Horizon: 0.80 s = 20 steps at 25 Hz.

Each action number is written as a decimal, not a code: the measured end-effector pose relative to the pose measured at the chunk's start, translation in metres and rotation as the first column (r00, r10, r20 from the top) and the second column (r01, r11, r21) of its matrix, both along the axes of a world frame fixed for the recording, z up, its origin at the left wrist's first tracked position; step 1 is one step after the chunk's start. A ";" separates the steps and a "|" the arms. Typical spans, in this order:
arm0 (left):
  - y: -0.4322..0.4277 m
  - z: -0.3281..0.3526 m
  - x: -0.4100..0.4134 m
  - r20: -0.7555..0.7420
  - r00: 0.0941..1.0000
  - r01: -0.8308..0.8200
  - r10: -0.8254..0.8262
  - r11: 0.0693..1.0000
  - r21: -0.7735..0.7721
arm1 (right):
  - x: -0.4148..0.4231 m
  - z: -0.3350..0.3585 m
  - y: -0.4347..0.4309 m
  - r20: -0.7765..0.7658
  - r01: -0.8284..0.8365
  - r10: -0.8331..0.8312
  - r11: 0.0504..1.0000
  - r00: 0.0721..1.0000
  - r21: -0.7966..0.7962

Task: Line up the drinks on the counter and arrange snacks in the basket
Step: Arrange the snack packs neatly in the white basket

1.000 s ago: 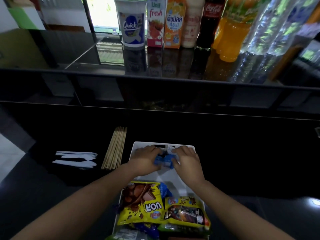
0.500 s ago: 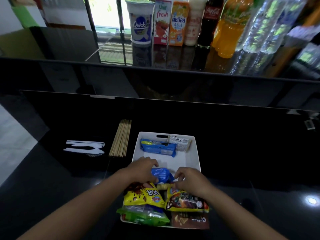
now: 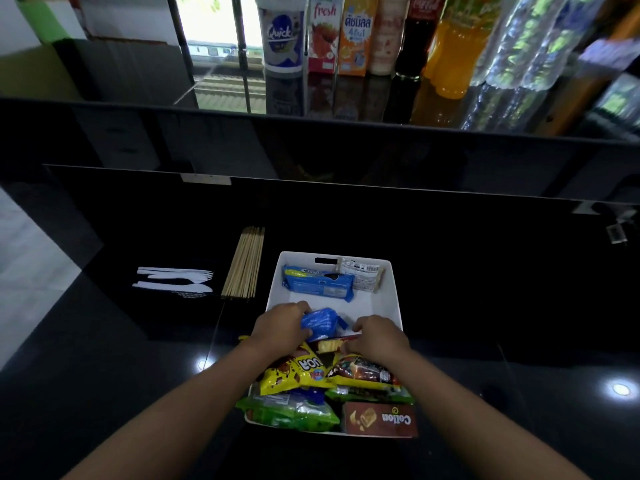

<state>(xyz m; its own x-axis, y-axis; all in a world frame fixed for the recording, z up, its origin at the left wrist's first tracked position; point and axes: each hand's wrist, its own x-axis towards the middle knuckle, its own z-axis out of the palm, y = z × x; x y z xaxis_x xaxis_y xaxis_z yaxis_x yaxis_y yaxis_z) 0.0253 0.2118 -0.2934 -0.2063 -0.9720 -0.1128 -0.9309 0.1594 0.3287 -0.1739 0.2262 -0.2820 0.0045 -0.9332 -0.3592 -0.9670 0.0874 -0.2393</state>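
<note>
White plastic cutlery (image 3: 173, 282) and bamboo skewers (image 3: 244, 263) lie at centre left on the black counter (image 3: 485, 289). Just right, a white basket (image 3: 389, 289) holds snacks; the left hand (image 3: 282, 325) grips a blue packet (image 3: 320, 323) mid-basket, while the right hand (image 3: 375, 336) curls over a red-edged packet (image 3: 334, 344), grip unclear. Lined-up drinks (image 3: 356, 32) fill the frame's upper right.

- White cup (image 3: 283, 39) on the upper counter: bore "Quick".
- Red carton (image 3: 322, 36): read "fresh".
- Orange carton (image 3: 356, 36): carried Thai lettering and "4 in 1".
- Dark cola bottle (image 3: 415, 32): showed "Coca-Cola" script.
- Brown box (image 3: 379, 419) in the basket: read "Collon", upside down.
- Yellow snack bag (image 3: 294, 372): lettering inverted, not legible.
</note>
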 end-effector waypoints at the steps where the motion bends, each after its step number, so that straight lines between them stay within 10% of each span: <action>1: 0.001 -0.001 0.001 -0.017 1.000 -0.012 0.012 1.000 -0.019 | 0.000 -0.002 -0.001 -0.026 -0.003 0.004 1.000 1.000 0.006; 7: 0.003 -0.006 0.004 -0.063 0.997 -0.050 0.044 0.994 -0.101 | 0.003 -0.012 -0.009 -0.060 -0.025 0.036 0.984 0.998 0.176; 20: 0.007 0.001 0.007 -0.200 0.979 -0.066 0.050 0.995 -0.073 | 0.009 -0.018 -0.012 -0.204 -0.037 0.040 0.999 0.978 0.019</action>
<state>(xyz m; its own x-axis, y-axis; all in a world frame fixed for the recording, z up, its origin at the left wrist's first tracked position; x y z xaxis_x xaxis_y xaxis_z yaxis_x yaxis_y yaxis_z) 0.0326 0.2185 -0.2924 -0.1600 -0.9871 0.0018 -0.8573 0.1399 0.4954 -0.1650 0.2146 -0.3003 -0.0351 -0.9282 -0.3703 -0.9981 0.0516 -0.0348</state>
